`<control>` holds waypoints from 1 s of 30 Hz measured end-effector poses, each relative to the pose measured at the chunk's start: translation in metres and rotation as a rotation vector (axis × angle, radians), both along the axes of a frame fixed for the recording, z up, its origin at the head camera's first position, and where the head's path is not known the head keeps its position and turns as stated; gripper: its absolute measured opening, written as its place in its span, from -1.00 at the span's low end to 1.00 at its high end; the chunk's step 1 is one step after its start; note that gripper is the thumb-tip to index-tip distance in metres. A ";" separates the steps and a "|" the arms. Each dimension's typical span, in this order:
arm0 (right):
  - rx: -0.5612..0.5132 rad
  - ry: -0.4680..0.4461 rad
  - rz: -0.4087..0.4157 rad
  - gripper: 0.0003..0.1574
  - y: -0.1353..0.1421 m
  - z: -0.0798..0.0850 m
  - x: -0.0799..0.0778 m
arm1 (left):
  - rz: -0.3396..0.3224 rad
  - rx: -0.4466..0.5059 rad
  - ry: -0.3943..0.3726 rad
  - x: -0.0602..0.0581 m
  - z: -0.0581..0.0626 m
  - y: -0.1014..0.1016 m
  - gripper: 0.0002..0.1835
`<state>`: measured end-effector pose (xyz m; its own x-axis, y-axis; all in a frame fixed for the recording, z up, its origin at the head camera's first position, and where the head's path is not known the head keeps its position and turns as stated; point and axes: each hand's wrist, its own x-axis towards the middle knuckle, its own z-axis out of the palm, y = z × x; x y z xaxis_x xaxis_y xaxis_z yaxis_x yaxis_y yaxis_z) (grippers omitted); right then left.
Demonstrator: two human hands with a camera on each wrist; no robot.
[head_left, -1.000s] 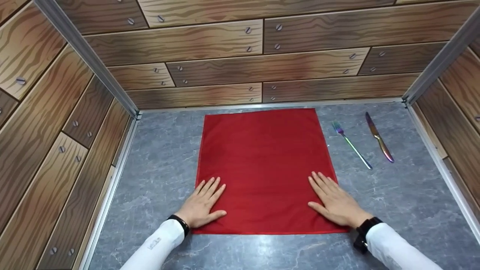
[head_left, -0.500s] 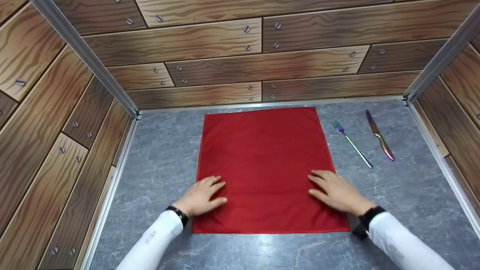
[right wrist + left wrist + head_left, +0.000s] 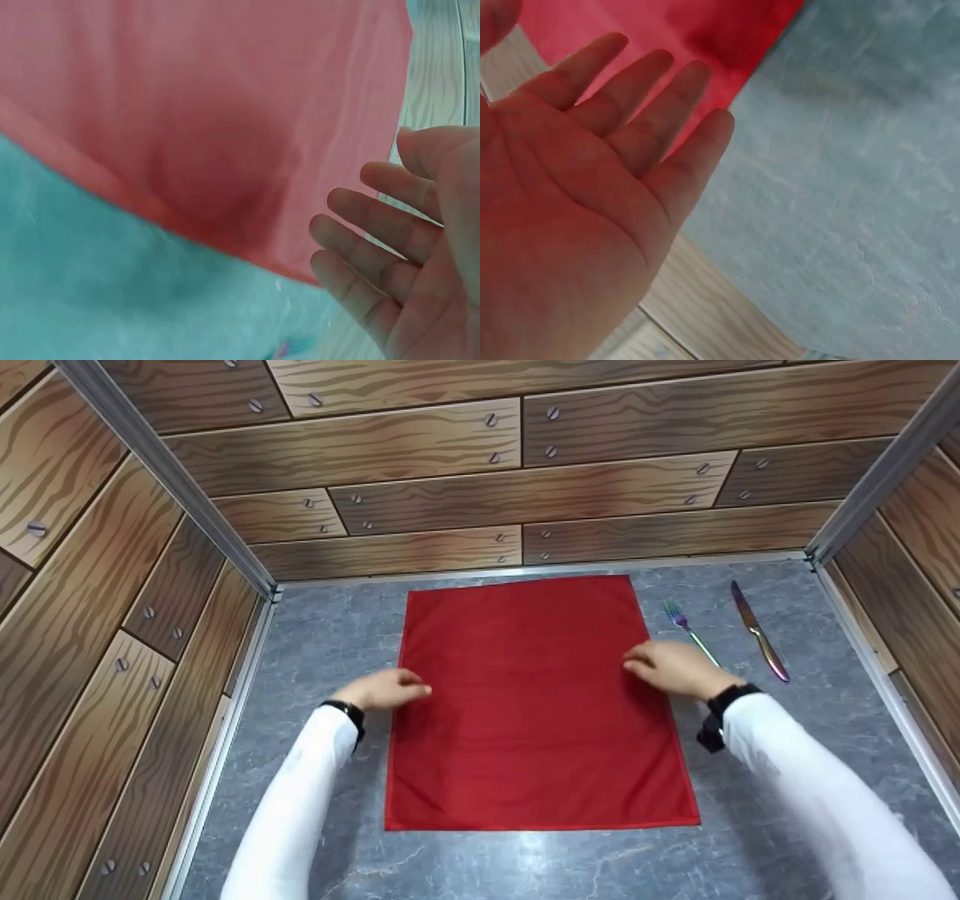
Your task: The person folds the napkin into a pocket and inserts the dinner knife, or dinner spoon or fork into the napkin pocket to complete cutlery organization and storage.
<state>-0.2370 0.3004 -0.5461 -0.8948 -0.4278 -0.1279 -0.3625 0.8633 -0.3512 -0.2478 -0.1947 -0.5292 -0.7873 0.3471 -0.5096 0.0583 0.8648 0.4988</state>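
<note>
A red cloth (image 3: 525,697) lies spread flat on the grey marbled tabletop. My left hand (image 3: 381,688) hovers over its left edge, fingers relaxed and slightly bent; in the left wrist view the palm (image 3: 570,180) faces the camera and holds nothing. Over the cloth's right edge is my right hand (image 3: 671,666), also raised, casting a shadow on the fabric. The right wrist view shows its loosely spread fingers (image 3: 375,225) with nothing in them. A rainbow-coloured fork (image 3: 681,619) lies right of the cloth, its handle end hidden behind the right hand.
A table knife (image 3: 757,631) with an iridescent handle lies to the right of the fork. Wood-patterned panels (image 3: 427,506) wall in the back and both sides. Metal strips (image 3: 251,675) run along the tabletop's edges.
Both hands have lifted off the cloth, where they lay flat, and moved away from the body toward the back, fingers bending. Cloth, fork and knife stay in place.
</note>
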 end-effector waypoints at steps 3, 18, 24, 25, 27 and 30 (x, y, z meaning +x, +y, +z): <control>0.047 0.005 -0.012 -0.57 0.004 0.007 -0.015 | 0.031 0.009 -0.005 -0.016 0.006 -0.002 -0.32; 0.175 0.047 -0.179 -0.69 0.003 -0.006 -0.056 | 0.203 -0.041 0.173 -0.055 -0.013 0.022 -0.41; 0.112 0.035 -0.226 -0.61 -0.021 -0.018 -0.060 | 0.359 -0.010 0.203 -0.058 -0.028 0.032 -0.35; 0.118 0.023 -0.247 -0.58 -0.023 -0.018 -0.059 | 0.375 -0.009 0.209 -0.059 -0.030 0.034 -0.35; 0.137 -0.012 -0.291 -0.44 -0.024 -0.019 -0.059 | 0.408 -0.001 0.211 -0.062 -0.033 0.036 -0.37; 0.148 -0.086 -0.328 -0.21 -0.022 -0.020 -0.059 | 0.449 -0.003 0.190 -0.065 -0.036 0.040 -0.39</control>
